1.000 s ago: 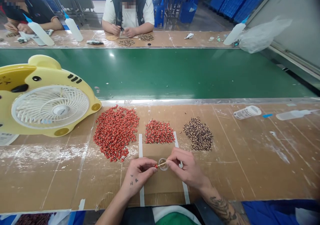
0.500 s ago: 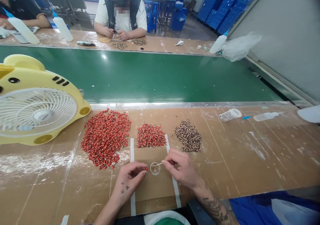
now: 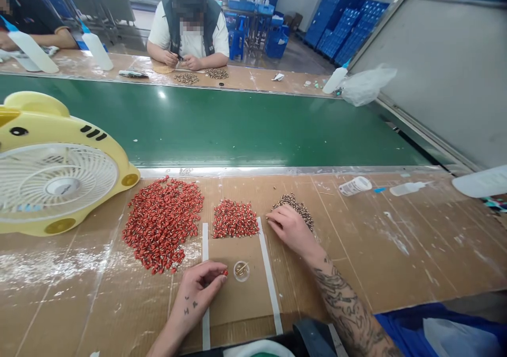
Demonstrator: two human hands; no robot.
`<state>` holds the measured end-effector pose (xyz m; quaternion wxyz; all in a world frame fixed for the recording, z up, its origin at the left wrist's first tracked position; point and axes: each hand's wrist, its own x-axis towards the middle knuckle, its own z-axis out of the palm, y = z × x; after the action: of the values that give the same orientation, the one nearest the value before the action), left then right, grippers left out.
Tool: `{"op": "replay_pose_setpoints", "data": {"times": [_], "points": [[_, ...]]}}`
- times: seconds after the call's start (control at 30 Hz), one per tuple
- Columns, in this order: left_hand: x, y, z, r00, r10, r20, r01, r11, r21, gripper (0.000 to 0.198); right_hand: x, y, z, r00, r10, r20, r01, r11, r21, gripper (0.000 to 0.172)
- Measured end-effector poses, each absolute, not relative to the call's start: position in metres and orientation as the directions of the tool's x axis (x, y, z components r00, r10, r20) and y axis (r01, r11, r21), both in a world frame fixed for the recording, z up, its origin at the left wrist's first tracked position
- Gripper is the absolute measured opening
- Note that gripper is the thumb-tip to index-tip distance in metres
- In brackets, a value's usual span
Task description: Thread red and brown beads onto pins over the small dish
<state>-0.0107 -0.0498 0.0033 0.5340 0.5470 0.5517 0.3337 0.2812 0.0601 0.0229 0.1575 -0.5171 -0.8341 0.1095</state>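
Note:
My left hand pinches a small red piece between thumb and forefinger, just left of a small clear cup. A thin wooden stick rests in the cup, over some amber-coloured stuff. My right hand is at the left front side of a pile of small dark-and-gold pieces, covering part of it. Its thumb and fingertips are closed together; what is between them, if anything, is too small to make out. A smaller heap of red pieces lies beyond the cup, and a larger red heap to the left.
A yellow animal-shaped fan stands at left. White tape strips flank the cup. A white bottle and a dropper bottle lie at right. Across the green belt, a person works with small pieces; another sits further left.
My right hand has let go of the stick, leaving it in the cup, and has moved up and right to the dark-and-gold pile. My left hand still holds the red piece. The view has shifted slightly.

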Motion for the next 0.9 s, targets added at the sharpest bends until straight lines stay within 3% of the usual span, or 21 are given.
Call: {"op": "replay_pose_setpoints", "data": {"times": [0.17,0.43,0.6,0.7,0.73,0.83,0.9], "points": [[-0.010,-0.049,0.006,0.178,0.964,-0.199,0.257,0.150,0.955,0.019,0.279,0.075,0.019,-0.508,0.861,0.012,0.833,0.495,-0.249,0.018],[-0.008,-0.047,0.010,0.206,0.954,-0.219,0.252,0.165,0.954,0.019,0.279,0.093,0.028,-0.605,0.792,-0.083,0.777,0.564,-0.280,0.023],[-0.006,-0.049,0.010,0.191,0.957,-0.217,0.219,0.173,0.960,0.019,0.276,0.086,0.035,-0.566,0.822,-0.062,0.787,0.516,-0.340,0.016],[-0.008,-0.050,0.010,0.167,0.960,-0.225,0.176,0.196,0.965,0.018,0.273,0.066,0.040,-0.518,0.855,-0.028,0.766,0.449,-0.461,0.013],[-0.007,-0.050,0.011,0.162,0.958,-0.235,0.156,0.210,0.965,0.018,0.270,0.058,0.040,-0.495,0.869,-0.005,0.716,0.405,-0.569,0.012],[-0.004,-0.048,0.017,0.168,0.952,-0.256,0.096,0.243,0.965,0.018,0.258,0.033,0.040,-0.466,0.882,0.065,0.446,0.298,-0.844,0.011],[0.001,-0.047,0.024,0.189,0.948,-0.255,0.055,0.249,0.967,0.018,0.247,0.018,0.040,-0.459,0.881,0.112,0.254,0.251,-0.934,0.013]]}}
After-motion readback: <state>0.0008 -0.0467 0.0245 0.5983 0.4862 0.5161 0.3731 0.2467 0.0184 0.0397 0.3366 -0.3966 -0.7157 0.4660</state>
